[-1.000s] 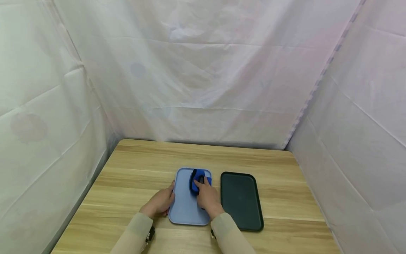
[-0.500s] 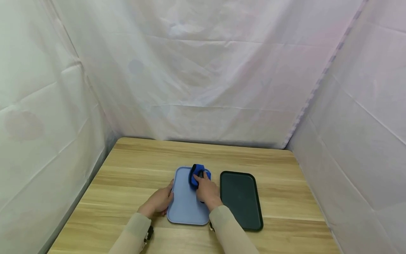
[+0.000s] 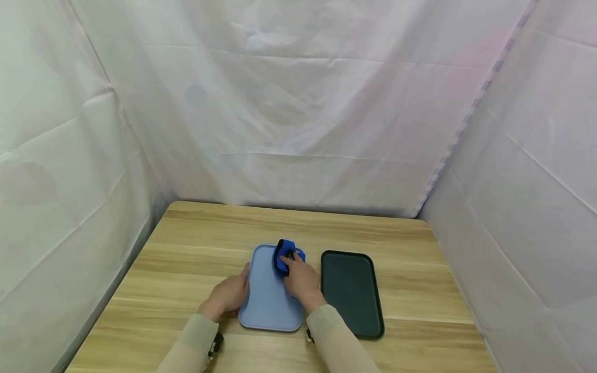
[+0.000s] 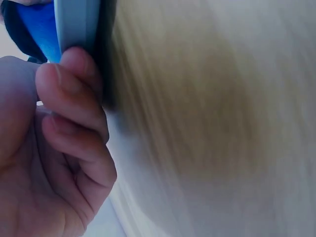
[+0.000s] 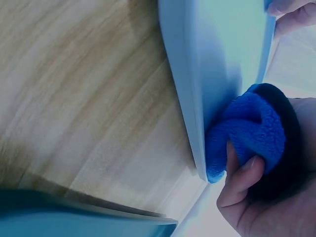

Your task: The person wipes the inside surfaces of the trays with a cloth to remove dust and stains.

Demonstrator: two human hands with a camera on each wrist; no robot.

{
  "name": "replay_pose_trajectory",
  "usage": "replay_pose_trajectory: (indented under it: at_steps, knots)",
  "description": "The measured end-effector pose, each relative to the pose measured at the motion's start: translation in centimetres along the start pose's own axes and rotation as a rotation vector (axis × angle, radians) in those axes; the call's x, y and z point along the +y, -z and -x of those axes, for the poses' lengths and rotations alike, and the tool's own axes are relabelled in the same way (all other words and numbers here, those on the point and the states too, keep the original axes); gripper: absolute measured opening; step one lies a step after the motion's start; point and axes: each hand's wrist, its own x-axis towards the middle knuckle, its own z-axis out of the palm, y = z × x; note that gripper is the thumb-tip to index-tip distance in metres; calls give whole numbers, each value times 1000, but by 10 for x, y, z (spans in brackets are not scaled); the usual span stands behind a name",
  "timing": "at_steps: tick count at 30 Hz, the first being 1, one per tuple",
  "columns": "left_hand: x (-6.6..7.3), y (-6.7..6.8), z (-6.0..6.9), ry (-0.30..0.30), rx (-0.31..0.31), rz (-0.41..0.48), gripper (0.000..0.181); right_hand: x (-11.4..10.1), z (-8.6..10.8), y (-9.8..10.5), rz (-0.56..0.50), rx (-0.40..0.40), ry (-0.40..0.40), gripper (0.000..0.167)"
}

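Note:
A light blue rectangular tray (image 3: 268, 308) lies on the wooden table. My left hand (image 3: 228, 293) grips its left edge; in the left wrist view, curled fingertips (image 4: 74, 81) meet the tray's rim (image 4: 76, 24). Near the far right part of the tray, my right hand (image 3: 302, 280) holds a folded blue fluffy cloth (image 3: 288, 245) with black trim. The right wrist view shows that cloth (image 5: 247, 126) bunched against the tray's inner side and rim, with thumb and fingers pressed into it. My palm hides part of the cloth.
A dark green tray (image 3: 352, 290) lies just right of the blue one, a narrow strip of table (image 3: 420, 290) between them. White sheeting (image 3: 298, 129) hangs behind the table and on both sides.
My right hand has moved the cloth toward the tray's far end and slightly left. The light blue tray has shifted a little left, with my left hand still at its edge.

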Motion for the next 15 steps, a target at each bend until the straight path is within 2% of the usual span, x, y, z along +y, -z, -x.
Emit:
replay_pose_trajectory:
  at_steps: [4,8,12,15]
  knots:
    - [-1,4,1,30,13,-38,60,1,6,4,-20,42,60,57]
    - [-1,10,4,45,38,-101,61,4,16,16,-85,96,115,58]
    - [8,13,8,46,146,-182,64,14,27,32,-133,142,128,61]
    - [25,9,14,42,239,-173,63,28,33,42,-145,166,110,62]
